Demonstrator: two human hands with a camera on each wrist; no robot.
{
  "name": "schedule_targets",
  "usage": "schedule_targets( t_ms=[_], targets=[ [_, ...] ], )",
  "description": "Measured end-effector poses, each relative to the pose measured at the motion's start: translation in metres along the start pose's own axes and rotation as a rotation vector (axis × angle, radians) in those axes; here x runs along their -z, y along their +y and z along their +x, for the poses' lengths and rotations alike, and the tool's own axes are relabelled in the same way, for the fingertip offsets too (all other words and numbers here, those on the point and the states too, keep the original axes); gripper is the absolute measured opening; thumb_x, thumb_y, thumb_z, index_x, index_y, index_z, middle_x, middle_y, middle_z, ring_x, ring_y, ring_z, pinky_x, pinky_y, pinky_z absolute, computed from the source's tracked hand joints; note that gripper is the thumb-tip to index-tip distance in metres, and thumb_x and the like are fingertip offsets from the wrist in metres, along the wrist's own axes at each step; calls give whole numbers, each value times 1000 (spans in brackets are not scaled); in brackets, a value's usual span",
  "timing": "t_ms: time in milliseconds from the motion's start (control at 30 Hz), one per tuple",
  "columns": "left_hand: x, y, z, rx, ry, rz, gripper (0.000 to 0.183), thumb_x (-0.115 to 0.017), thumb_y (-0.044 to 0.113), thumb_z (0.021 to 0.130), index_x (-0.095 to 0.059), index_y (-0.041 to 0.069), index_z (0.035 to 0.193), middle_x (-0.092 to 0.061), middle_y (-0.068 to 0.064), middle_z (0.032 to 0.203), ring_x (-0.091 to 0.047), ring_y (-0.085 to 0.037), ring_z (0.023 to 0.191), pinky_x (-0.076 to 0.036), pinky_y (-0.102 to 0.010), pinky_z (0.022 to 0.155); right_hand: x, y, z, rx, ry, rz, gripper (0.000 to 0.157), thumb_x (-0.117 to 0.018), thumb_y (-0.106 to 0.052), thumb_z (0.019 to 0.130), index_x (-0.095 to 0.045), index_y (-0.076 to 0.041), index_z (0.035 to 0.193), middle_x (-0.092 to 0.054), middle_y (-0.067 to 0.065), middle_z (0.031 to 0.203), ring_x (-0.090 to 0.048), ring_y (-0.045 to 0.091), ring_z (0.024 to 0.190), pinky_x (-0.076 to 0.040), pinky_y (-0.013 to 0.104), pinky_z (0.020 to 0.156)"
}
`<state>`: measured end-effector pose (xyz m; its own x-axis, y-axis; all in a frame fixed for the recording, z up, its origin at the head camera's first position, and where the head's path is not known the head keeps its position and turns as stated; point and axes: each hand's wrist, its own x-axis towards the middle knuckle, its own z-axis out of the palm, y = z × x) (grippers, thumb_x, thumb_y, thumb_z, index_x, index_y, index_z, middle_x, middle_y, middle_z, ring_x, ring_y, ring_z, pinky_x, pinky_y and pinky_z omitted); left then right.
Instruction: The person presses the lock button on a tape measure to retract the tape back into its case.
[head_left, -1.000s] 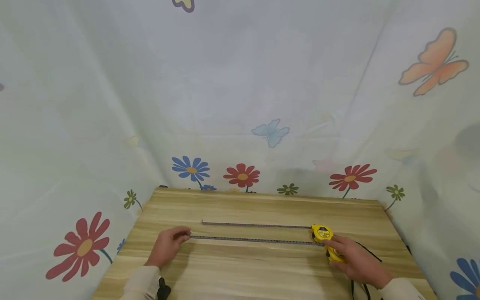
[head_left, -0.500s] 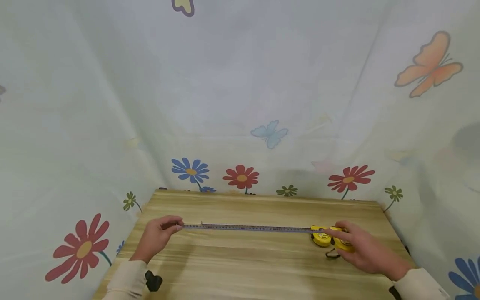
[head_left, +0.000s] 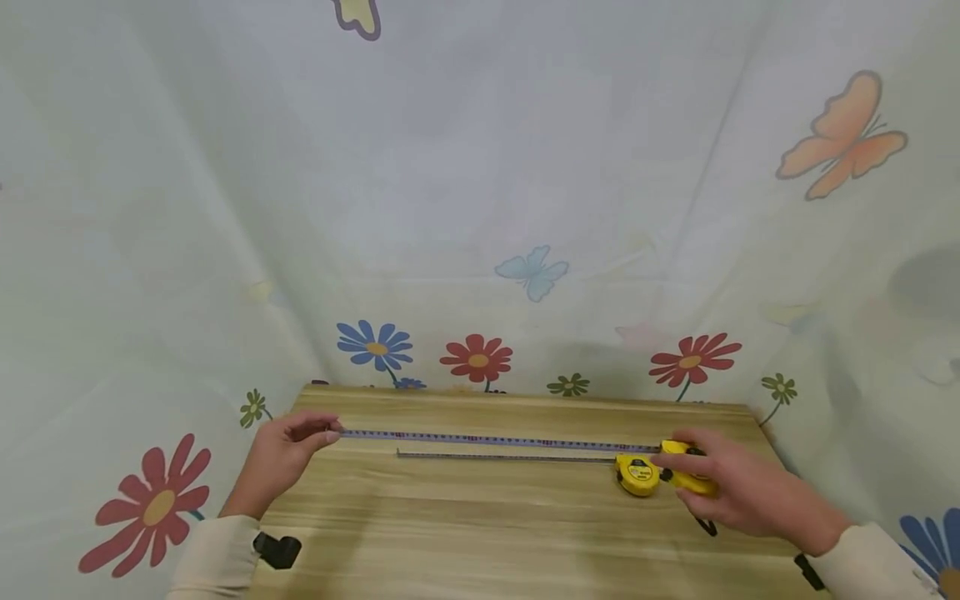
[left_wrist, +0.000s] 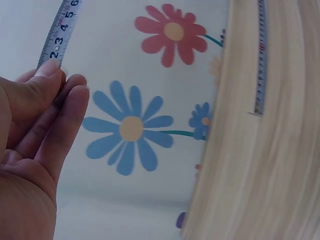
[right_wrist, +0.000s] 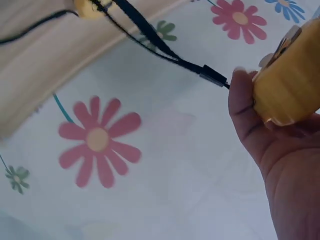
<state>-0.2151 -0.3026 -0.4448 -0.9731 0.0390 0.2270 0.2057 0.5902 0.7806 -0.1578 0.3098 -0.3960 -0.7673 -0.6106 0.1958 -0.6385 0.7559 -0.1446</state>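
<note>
Between my two hands stretches the blade (head_left: 472, 439) of a yellow tape measure (head_left: 690, 482), drawn straight out and held above the table. My right hand (head_left: 750, 487) grips its case; in the right wrist view a black strap (right_wrist: 215, 75) hangs from that case. The blade's end is pinched by the thumb and fingers of my left hand (head_left: 281, 462); printed numbers on the blade (left_wrist: 61, 32) show beyond the thumb in the left wrist view. A second yellow tape measure (head_left: 637, 475) lies on the table, its own shorter-looking blade (head_left: 510, 457) drawn out leftward.
The wood-grain table (head_left: 480, 525) ends against a pale backdrop (head_left: 450, 167) printed with flowers and butterflies, which also rises at both sides. Black wrist mounts (head_left: 277, 550) sit at the cuffs of the light sleeves (head_left: 217, 554).
Both hands have lifted the held tape measure from in front of the lying one, across it, to above and behind its blade. The left hand has also moved left. The second tape measure stays put.
</note>
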Motion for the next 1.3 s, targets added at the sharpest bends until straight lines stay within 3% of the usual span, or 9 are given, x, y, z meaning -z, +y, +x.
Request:
schedule_targets(
  t_ms=[233,433,567,700,867,1067,1200,1300],
  targets=[
    [15,10,3,-41,29,7,25,-72,23,100,-75,12,122,-79,-4,110,-70,7,94,-58,-17,82,22,-6,2,72,10,-15,45,-83,-37,90,-71,-32,133,-64,2,121,-51,-2,88,-51,20,66],
    [27,15,4,-81,53,27,24,-72,24,100,-76,13,121,-79,8,106,-70,7,93,-57,-14,81,42,-14,7,85,-53,-64,53,-78,-55,88,-70,-31,135,-65,6,127,-59,3,90,-56,24,69],
    [31,18,3,-88,59,2,25,-73,23,100,-76,11,122,-78,12,104,-71,7,93,-56,-12,82,49,-18,9,88,-79,-70,48,-78,-53,89,-71,-33,132,-66,5,127,-61,4,90,-56,26,69],
    [34,20,1,-98,73,-7,25,-74,21,99,-76,10,121,-78,17,101,-71,7,91,-56,-10,81,52,-21,11,124,-54,-67,40,-76,-49,92,-72,-33,128,-66,0,123,-57,2,90,-55,25,69],
    [38,21,0,-129,98,-3,22,-74,15,98,-77,6,118,-75,23,98,-70,10,89,-55,-8,79,53,-24,12,210,17,-59,32,-78,-42,93,-72,-32,124,-61,-7,114,-47,-5,86,-48,20,65],
    [44,23,0,-128,104,-12,23,-73,14,98,-76,3,119,-74,25,97,-70,11,89,-55,-8,79,53,-26,15,312,114,-54,29,-84,-32,89,-73,-40,114,-63,-6,117,-55,-1,89,-53,24,68],
    [48,23,0,-78,79,-7,28,-73,20,99,-75,5,122,-74,25,100,-69,10,93,-54,-8,81,56,-27,14,301,115,-49,38,-87,-27,85,-72,-43,115,-65,-2,124,-64,9,97,-58,29,72],
    [50,24,0,-36,74,-15,31,-73,26,99,-75,6,123,-75,24,101,-69,8,93,-55,-10,80,58,-28,11,227,91,-48,47,-88,-28,84,-70,-35,127,-66,2,132,-67,13,104,-59,30,76]
  ],
)
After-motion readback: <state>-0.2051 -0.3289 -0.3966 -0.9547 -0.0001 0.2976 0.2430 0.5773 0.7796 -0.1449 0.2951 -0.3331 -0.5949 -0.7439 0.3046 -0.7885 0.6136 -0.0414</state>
